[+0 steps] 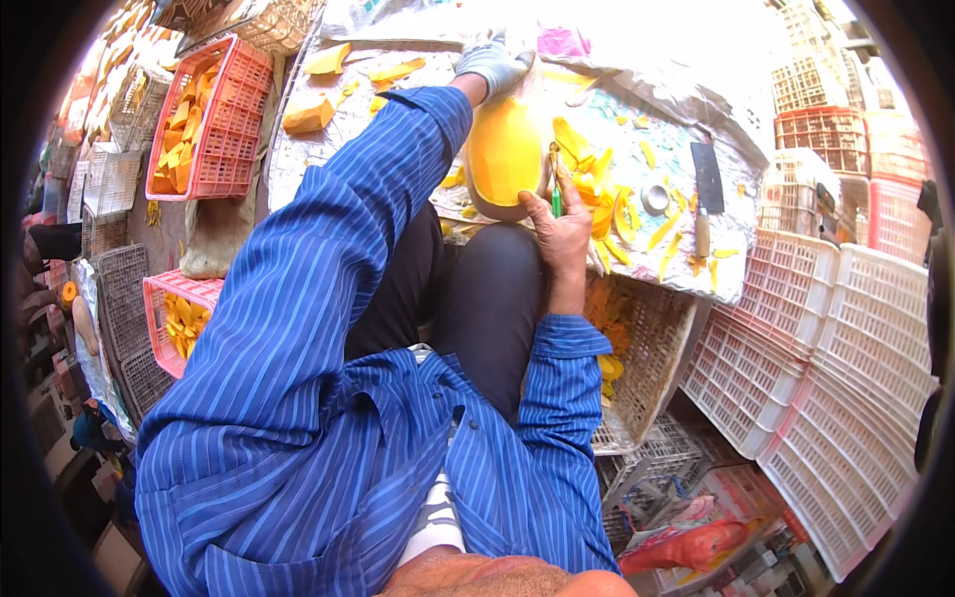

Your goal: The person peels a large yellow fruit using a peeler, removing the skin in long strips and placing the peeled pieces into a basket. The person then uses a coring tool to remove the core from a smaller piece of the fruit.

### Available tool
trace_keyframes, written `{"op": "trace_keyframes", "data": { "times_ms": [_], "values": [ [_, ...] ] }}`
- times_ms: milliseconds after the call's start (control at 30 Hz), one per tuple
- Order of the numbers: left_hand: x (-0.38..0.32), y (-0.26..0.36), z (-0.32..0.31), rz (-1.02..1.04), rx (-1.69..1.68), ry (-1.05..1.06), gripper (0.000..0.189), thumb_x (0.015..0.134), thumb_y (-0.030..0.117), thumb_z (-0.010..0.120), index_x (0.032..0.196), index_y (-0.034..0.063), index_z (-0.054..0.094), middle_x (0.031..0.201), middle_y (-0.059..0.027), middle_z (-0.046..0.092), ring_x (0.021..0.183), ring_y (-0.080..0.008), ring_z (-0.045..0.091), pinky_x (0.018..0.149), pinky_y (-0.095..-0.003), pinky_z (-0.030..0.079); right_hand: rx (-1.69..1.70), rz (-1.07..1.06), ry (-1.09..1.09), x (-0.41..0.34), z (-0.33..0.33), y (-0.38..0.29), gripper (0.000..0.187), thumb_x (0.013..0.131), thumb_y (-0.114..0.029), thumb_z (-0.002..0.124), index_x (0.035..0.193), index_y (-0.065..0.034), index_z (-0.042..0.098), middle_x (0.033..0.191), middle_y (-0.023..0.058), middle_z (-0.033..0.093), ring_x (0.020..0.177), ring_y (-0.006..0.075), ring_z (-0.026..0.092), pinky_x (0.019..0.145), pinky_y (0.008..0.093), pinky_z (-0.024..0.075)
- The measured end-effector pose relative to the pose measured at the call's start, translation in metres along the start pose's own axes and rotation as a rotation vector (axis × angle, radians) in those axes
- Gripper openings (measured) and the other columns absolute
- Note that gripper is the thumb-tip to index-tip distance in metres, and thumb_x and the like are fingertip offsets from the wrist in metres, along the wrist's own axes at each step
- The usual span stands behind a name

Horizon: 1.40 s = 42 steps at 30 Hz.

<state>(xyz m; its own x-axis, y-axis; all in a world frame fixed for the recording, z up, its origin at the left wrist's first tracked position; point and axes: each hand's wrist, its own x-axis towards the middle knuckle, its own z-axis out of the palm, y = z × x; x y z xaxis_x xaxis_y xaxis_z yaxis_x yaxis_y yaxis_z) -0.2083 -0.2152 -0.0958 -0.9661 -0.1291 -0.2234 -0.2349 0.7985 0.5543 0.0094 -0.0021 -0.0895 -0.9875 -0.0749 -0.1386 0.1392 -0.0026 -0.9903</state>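
A long pumpkin (507,153) lies in front of my knees with its far end pointing away from me. Its upper face is peeled to bright yellow, while darker skin shows along the sides and near end. My left hand (492,66), in a pale knitted glove, grips the far end, where glare washes out the detail. In my bare right hand (561,233) is a peeler (556,200) with a green handle, upright beside the pumpkin's right side. The right thumb touches the near end. Yellow peel strips (597,183) are heaped just right of the peeler.
A cleaver (707,179) and a metal ring-shaped item (656,199) lie on the plastic-covered table (448,56). Cut pumpkin pieces (310,116) sit at left. A red crate (231,127) holds more chunks. Below the table's right edge stands a scrap crate (656,358); stacked crates (813,336) rise beyond.
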Motion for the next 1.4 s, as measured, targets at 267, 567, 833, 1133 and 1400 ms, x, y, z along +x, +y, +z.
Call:
{"op": "trace_keyframes", "data": {
  "times_ms": [267,567,833,1133,1400],
  "values": [
    [0.009,-0.007,0.012,0.034,0.003,0.061,0.081,0.093,0.063,0.054,0.155,0.0116,0.046,0.151,-0.0231,0.053,0.139,-0.0379,0.052,0.118,-0.0413,0.039,-0.25,0.063,0.016,-0.004,0.02,-0.027,0.083,0.079,-0.027,0.089,0.144,0.009,0.053,0.126,0.0245,0.07,0.11,0.0257,0.069,0.097,0.0349,0.0538],
    [0.013,0.0,0.011,-0.051,0.055,0.012,0.075,0.095,0.058,0.052,0.155,0.0133,0.047,0.157,-0.018,0.047,0.144,-0.0368,0.047,0.119,-0.0454,0.038,-0.467,0.197,0.067,-0.002,0.02,-0.071,0.069,0.088,-0.028,0.082,0.143,0.0044,0.056,0.115,0.0219,0.074,0.108,0.0228,0.07,0.095,0.0361,0.054],
    [-0.001,0.019,0.003,-0.115,-0.005,0.02,0.059,0.096,0.049,0.052,0.138,0.0096,0.064,0.144,-0.0183,0.061,0.132,-0.0374,0.059,0.108,-0.052,0.047,-0.708,-0.042,0.061,0.042,0.023,-0.078,0.035,0.097,-0.02,0.063,0.123,0.001,0.072,0.112,0.026,0.074,0.104,0.0345,0.074,0.091,0.0383,0.0563],
    [0.006,0.019,0.0,-0.143,-0.02,-0.123,0.072,0.097,0.062,0.048,0.149,0.0134,0.054,0.151,-0.0175,0.055,0.138,-0.0388,0.053,0.114,-0.0495,0.041,-0.905,-0.094,-0.014,0.087,0.04,-0.075,0.035,0.095,-0.027,0.062,0.121,-0.0082,0.076,0.102,0.0265,0.073,0.095,0.0407,0.073,0.085,0.0444,0.0578],
    [0.007,0.021,0.0,-0.172,-0.033,-0.204,0.073,0.098,0.062,0.047,0.151,0.0119,0.052,0.153,-0.0178,0.052,0.14,-0.0387,0.051,0.115,-0.05,0.041,-0.941,-0.194,-0.02,-0.075,-0.019,-0.059,0.029,0.092,-0.008,0.069,0.12,-0.0045,0.075,0.081,0.0234,0.069,0.074,0.0393,0.069,0.074,0.0445,0.0572]
  ]
}}
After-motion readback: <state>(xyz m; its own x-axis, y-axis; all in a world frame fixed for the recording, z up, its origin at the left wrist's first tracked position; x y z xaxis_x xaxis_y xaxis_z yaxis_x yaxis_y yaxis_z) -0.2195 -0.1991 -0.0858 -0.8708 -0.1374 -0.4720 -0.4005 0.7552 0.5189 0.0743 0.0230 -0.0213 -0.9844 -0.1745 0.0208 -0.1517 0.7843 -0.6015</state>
